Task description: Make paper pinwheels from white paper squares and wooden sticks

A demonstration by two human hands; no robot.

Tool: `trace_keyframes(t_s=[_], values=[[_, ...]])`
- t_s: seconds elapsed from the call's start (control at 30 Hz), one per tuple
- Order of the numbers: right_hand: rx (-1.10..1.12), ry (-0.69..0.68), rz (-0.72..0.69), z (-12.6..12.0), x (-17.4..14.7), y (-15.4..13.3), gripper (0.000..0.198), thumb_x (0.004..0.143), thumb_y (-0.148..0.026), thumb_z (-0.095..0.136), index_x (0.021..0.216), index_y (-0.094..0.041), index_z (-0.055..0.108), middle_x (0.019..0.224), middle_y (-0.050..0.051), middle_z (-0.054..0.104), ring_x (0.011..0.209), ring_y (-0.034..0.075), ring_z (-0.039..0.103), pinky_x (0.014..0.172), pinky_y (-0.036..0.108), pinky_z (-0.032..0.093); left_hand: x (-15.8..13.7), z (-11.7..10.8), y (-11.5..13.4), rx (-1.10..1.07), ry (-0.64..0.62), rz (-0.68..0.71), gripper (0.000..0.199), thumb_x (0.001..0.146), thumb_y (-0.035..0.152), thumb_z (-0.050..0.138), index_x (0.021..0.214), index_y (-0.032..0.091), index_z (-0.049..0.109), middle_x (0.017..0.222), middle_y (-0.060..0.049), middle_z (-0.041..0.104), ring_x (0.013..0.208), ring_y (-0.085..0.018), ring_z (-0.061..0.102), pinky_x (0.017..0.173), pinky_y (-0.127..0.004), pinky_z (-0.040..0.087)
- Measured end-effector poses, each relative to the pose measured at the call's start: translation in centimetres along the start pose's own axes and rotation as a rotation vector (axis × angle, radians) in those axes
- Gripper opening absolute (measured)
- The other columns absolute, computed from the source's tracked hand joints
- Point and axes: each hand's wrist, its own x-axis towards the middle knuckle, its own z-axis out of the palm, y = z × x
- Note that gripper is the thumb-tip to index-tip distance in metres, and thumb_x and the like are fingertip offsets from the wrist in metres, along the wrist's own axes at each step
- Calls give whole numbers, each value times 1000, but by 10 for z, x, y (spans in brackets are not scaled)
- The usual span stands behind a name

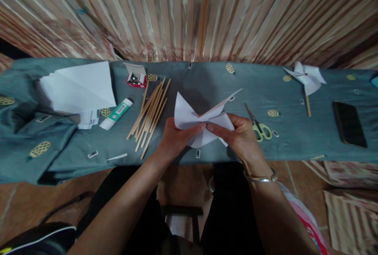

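Note:
Between my two hands is a white paper pinwheel (186,109), its blades curled outward and its middle pinched. My left hand (181,135) grips it from the left, thumb pressed at the centre. From the other side my right hand (236,131) holds it, its thumb meeting the left one over a small dark spot at the hub, perhaps a pin. The fingers behind the paper are hidden. Just right of my right hand lie scissors (260,127) with green handles. A pile of thin wooden sticks (152,113) rests to the left of my left hand.
On the green cloth-covered table (189,78), a stack of white paper (85,85), a glue stick (117,114) and a small red box (136,80) of metal pins lie left. At right are a pinwheel on a stick (307,78) and a phone (350,124). A curtain (183,15) hangs behind.

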Motion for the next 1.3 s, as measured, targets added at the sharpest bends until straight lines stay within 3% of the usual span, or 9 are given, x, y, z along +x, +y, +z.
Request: trace_keyframes(t_s=[0.33,0.8,1.03,1.3], values=[[50,6,25,1,0,2,23,56,-33,89,77,-26,80,71,-2,74,57,14,61,54,30,54,-1,-1,5,-61,-8,-101,26,57,27,86,77,13,77,71,-3,73,62,-14,64,60,-24,52],[42,-21,20,-1,-1,4,23,60,-31,88,81,-25,80,71,-3,72,58,13,59,54,26,49,1,-3,4,-73,-31,-51,23,57,26,87,71,13,74,72,-2,71,65,-13,62,60,-23,51],[62,-29,1,0,-1,2,22,60,-34,88,77,-22,78,66,-3,69,55,11,56,51,24,46,2,-4,6,5,-12,-73,24,56,29,87,63,12,71,61,1,66,55,-11,57,51,-21,45],[65,-32,-3,0,-1,4,21,62,-32,87,80,-24,79,69,-3,71,57,11,58,53,24,47,1,-5,6,71,1,-40,27,58,33,86,69,12,73,67,-2,69,60,-14,61,54,-23,48]])
